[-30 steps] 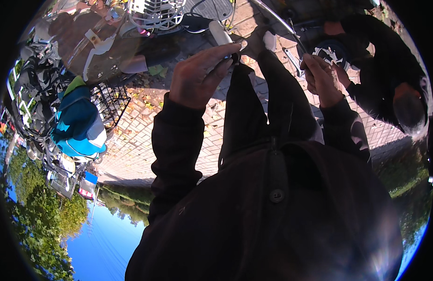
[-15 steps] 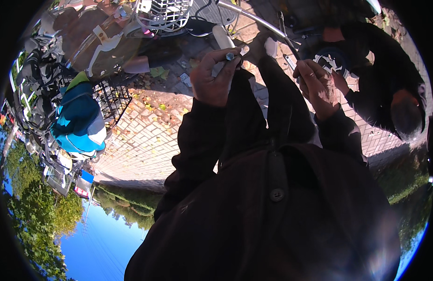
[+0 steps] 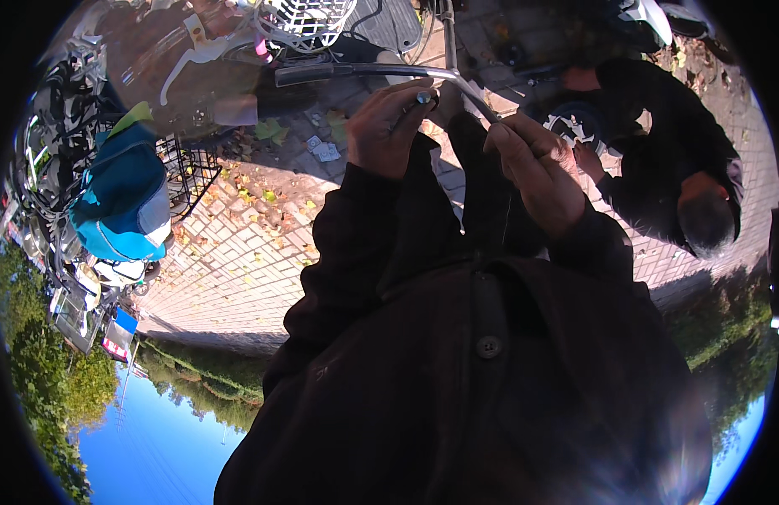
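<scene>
My right hand point(image 3: 537, 172) is closed around one end of a bent metal handlebar point(image 3: 467, 82). Its other arm stretches left, above my left hand, to a dark grip point(image 3: 309, 76). From the bend a straight stem point(image 3: 448, 34) runs up out of the picture. My left hand point(image 3: 379, 133) is closed, pinching a small bolt point(image 3: 423, 98) whose shiny hex-like end shows between thumb and fingers. The rest of the bolt is hidden. In the view the left knuckles lie just under the handlebar; whether they touch it I cannot tell.
At right a person in dark clothes point(image 3: 659, 168) bends over a small wheel point(image 3: 579, 126). A white basket point(image 3: 309, 23) stands at the top. On the left are parked cycles, a black wire basket point(image 3: 187, 172) and a teal cover point(image 3: 120, 202). Leaves lie on the brick paving point(image 3: 246, 261).
My right hand has moved left and slightly down with the handlebar, which has turned so its gripped arm now lies across, above my left hand. The left hand keeps its pinch on the bolt.
</scene>
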### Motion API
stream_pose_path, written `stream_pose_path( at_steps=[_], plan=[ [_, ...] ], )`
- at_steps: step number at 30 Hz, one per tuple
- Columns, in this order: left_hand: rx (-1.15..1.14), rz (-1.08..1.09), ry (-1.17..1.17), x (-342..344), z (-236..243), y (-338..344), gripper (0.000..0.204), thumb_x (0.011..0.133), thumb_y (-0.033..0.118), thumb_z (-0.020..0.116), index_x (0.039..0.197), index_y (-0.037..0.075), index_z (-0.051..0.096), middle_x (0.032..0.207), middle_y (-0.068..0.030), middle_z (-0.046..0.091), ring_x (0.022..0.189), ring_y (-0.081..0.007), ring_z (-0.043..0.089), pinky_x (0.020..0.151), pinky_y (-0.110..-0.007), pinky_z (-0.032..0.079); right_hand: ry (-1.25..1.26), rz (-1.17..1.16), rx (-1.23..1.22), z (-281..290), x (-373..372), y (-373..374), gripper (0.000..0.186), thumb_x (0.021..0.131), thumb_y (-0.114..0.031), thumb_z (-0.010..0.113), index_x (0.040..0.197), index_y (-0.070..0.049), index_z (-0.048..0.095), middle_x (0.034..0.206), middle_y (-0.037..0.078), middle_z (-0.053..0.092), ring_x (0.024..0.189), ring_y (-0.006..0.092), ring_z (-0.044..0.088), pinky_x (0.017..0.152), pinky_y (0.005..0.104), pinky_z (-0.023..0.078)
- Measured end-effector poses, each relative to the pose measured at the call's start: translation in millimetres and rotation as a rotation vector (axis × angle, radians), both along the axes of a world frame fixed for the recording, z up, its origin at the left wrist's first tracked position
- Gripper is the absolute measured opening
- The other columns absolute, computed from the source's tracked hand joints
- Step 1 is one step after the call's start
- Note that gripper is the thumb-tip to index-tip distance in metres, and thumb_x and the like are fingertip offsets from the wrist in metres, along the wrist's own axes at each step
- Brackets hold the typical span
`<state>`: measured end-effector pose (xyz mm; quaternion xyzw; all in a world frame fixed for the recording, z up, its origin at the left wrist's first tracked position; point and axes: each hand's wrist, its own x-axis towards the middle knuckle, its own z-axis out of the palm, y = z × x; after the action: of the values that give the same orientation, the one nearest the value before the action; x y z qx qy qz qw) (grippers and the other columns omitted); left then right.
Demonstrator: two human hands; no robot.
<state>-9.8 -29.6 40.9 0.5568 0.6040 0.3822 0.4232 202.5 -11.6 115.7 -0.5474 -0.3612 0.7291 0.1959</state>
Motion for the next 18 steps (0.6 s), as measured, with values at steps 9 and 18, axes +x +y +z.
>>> stream_pose_path(
  at_steps=[9,18],
  plan=[
    [-0.014,-0.030,-0.011,-4,-12,0,0.020,0.090,0.005,0.072,0.109,0.002,0.074,0.106,-0.0123,0.075,0.094,-0.0198,0.072,0.080,-0.031,0.057,-0.212,-0.017,0.292,13,-10,4,0.033,0.103,-0.035,0.061,0.095,-0.002,0.065,0.071,0.003,0.056,0.067,0.0114,0.053,0.064,0.0279,0.044],
    [-0.127,0.003,-0.195,-3,-17,-5,0.022,0.091,0.005,0.073,0.112,0.000,0.073,0.107,-0.0111,0.074,0.096,-0.0148,0.071,0.084,-0.028,0.056,-0.450,0.096,0.304,7,-47,-10,0.021,0.100,-0.025,0.061,0.099,-0.003,0.064,0.079,0.014,0.066,0.070,0.0295,0.067,0.065,0.0349,0.050]
  ],
)
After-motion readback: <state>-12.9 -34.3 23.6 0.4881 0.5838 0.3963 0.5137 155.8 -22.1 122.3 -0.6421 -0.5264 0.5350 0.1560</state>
